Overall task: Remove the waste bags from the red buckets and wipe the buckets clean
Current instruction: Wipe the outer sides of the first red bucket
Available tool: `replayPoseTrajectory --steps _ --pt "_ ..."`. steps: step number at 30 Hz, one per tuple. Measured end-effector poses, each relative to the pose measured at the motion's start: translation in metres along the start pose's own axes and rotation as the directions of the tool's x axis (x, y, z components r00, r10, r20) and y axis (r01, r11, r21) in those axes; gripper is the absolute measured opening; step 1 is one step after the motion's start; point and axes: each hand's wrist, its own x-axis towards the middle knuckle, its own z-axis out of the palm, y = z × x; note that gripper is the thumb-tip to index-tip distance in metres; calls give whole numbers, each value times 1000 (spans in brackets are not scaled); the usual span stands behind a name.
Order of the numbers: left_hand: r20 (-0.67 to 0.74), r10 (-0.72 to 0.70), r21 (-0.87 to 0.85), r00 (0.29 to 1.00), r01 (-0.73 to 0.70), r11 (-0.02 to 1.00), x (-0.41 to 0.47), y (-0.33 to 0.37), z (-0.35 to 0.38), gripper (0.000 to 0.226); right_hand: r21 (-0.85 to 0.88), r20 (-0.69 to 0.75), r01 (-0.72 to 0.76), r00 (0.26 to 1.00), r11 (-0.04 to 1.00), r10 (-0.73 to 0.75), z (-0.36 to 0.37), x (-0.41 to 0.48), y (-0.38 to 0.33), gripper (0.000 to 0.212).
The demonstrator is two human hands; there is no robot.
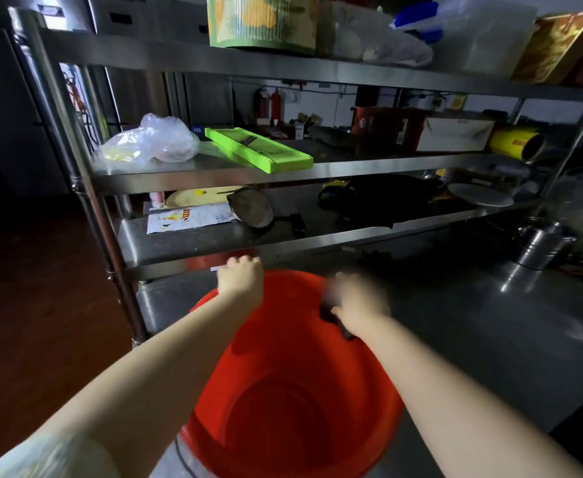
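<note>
A round red plastic bucket point(283, 391) stands near the viewer on a flat stainless-steel counter point(490, 322), close to the counter's left edge. Its mouth is wide and it narrows toward a round bottom. The inner wall and bottom show as smooth, glossy red, in shadow lower down.

The left hand point(242, 279) is on the far left part of the rim, its fingers curled over the edge and clamped on it. The right hand point(359, 301) lies on the far right part of the rim over a dark cloth point(335, 322), which pokes out beneath the palm against the inner wall. This hand is blurred, so whether its fingers are closed round the cloth cannot be told.

Just beyond the rim, the lowest board of a stainless-steel shelf rack point(214, 243) overhangs the counter, close above the left hand. The rack's upright post stands to the left, and past it lies dark reddish floor point(41, 322). To the right, the counter runs on as bare steel out to a shiny steel pot point(542, 243) at the far right, well apart from the bucket.
</note>
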Motion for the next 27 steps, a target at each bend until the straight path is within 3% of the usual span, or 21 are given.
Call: replayPoseTrajectory --steps 3,7,10,12,15,18,20,22,24,27 --pt "-42 330 -62 943 -332 941 1 30 7 48 -23 -38 69 997 997 -70 7 -7 -23 72" --pt "-68 358 -83 931 -363 928 3 37 20 39 -45 -77 134 988 990 -138 11 -9 -36 74" --pt "-60 233 -95 971 -238 967 3 12 12 34 -26 -46 164 985 986 -165 7 -3 -28 76" --pt "-21 57 -92 998 -58 994 3 -18 6 40 4 -8 86 996 996 -86 1 4 -13 76" --pt "39 -177 -51 983 179 983 -4 -54 5 46 85 71 -75 995 993 69 -7 9 12 69" --pt "51 -244 54 968 242 969 -11 -44 3 42 80 52 -72 996 994 67 -5 5 12 65" --pt "2 -142 18 990 142 990 -10 -22 3 53 61 6 7 1000 998 -7 -2 3 -5 66" --pt "-37 58 -46 998 -60 997 -4 3 6 57 55 4 94 996 994 -94 1 3 -27 70" --pt "-34 210 -72 977 -212 975 1 22 8 45 36 26 152 988 988 -153 3 3 -47 82" --pt "-33 269 -148 963 -271 951 4 21 14 35 8 12 188 982 982 -189 6 6 -58 85"
